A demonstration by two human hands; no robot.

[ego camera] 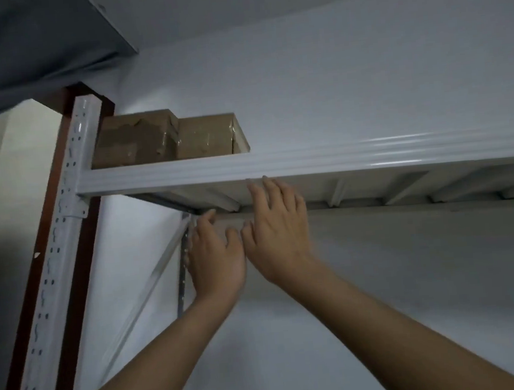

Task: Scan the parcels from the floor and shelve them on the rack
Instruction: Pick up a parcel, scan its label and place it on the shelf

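Two brown taped parcels sit side by side at the left end of the white rack's top shelf point(308, 160): a larger parcel point(133, 140) by the post and a smaller parcel point(204, 135) to its right. Both my hands are raised just under that shelf's front beam and hold nothing. The fingers of my right hand point(276, 230) are straight, with the tips at the beam's lower edge. My left hand point(216, 254) sits beside it, slightly lower, fingers loosely bent.
A white perforated rack post point(66, 230) rises at the left, with a dark brown door frame point(84, 256) behind it. A grey curtain point(19, 50) hangs at the top left. A white wall point(362, 61) backs the rack.
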